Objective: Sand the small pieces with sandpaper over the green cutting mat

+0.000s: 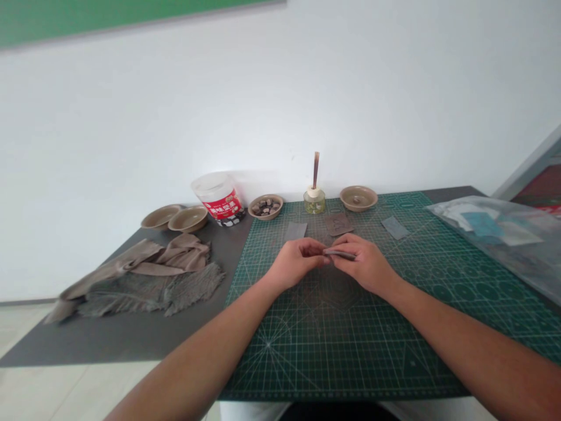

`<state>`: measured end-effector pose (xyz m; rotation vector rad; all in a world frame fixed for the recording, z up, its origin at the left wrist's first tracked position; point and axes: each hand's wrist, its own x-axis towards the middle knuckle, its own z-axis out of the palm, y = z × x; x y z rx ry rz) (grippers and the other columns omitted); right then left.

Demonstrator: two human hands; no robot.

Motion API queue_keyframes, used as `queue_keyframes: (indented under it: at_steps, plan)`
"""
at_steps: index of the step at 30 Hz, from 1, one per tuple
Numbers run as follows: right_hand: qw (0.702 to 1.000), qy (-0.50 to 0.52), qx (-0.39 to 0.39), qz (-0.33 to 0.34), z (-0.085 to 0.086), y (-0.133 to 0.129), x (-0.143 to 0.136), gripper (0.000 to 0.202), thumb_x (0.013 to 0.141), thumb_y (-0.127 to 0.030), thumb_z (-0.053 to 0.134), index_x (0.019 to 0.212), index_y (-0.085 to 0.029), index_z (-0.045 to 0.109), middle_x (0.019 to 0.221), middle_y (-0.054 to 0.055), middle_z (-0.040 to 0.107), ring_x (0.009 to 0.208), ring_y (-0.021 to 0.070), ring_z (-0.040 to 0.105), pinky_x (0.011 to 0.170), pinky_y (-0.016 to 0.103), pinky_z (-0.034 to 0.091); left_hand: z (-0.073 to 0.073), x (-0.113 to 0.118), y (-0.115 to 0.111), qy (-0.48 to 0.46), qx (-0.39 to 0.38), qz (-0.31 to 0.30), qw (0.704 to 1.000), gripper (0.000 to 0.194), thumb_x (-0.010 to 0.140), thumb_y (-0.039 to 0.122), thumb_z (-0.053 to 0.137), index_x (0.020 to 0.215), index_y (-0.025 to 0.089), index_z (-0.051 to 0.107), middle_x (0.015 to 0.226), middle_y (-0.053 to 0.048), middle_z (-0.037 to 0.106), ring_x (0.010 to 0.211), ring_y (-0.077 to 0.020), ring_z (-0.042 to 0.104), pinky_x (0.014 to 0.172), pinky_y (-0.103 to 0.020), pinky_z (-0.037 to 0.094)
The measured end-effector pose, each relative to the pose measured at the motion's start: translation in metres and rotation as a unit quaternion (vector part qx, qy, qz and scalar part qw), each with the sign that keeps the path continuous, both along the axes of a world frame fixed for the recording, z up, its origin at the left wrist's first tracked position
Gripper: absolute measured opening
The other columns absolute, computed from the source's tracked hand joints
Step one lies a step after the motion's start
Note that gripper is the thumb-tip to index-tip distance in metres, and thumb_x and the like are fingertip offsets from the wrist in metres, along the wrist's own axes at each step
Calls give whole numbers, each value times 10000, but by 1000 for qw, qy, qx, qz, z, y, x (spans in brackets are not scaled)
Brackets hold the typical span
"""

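Note:
Above the middle of the green cutting mat (280,362), my two hands meet. My right hand (366,263) is closed around a thin, flat grey piece (340,254), whose exact kind I cannot tell. Its left end reaches the fingertips of my left hand (298,261), which are pinched together; whatever small thing they hold is hidden. Just beyond the hands lie a brown square piece with dark marks (339,223) and a grey rectangular sheet (296,230). A second, blue-grey sheet (395,227) rests farther right.
Along the wall stand a bowl of small brown and dark pieces (265,207), a reed diffuser (314,202), another bowl (358,199) and a red-labelled plastic tub (219,199). Two bowls (175,218) and crumpled cloths (153,275) lie left. A clear plastic bag (504,228) covers the mat's right side.

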<state>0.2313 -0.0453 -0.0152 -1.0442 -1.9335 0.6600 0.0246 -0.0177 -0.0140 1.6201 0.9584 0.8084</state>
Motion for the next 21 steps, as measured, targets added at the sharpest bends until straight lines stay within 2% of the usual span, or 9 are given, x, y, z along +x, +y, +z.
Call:
queue_keyframes:
  at_steps: [11, 15, 17, 19, 21]
  plan:
    - [1000, -14, -19, 20, 2, 0, 1, 140, 860, -243, 683, 945, -263, 793, 933, 20, 703, 853, 177, 670, 788, 313, 505, 0, 0, -2, 33, 27, -10, 999, 217, 744, 241, 781, 947, 166, 755, 876, -50, 766, 786, -182, 697, 735, -295, 536]
    - [998, 2, 0, -59, 4, 3, 1, 102, 848, -230, 679, 898, -227, 767, 929, 38, 719, 874, 196, 672, 825, 336, 500, 2, -1, 2, 17, 29, 4, 999, 245, 781, 292, 763, 983, 157, 738, 920, -67, 765, 808, -182, 701, 750, -301, 543]
    - [997, 23, -2, -77, 6, 3, 2, 90, 828, -222, 687, 882, -210, 758, 986, 55, 726, 941, 213, 672, 877, 347, 495, 3, -2, 4, -12, 30, 25, 999, 298, 774, 299, 775, 1029, 159, 714, 895, -58, 753, 798, -173, 696, 741, -293, 543]
    - [996, 45, -60, -53, 7, 1, 2, 98, 826, -256, 692, 877, -199, 752, 986, 58, 732, 937, 218, 676, 853, 342, 503, 4, -4, 6, -46, 40, 53, 997, 330, 761, 296, 793, 1042, 159, 684, 853, -40, 730, 779, -159, 685, 733, -283, 541]
    - [983, 70, -168, 8, 7, -2, 1, 164, 848, -322, 677, 921, -188, 739, 925, 49, 736, 840, 209, 684, 751, 327, 515, 5, -6, 7, -66, 60, 79, 993, 317, 758, 296, 801, 1007, 158, 663, 834, -24, 702, 770, -145, 667, 729, -272, 534]
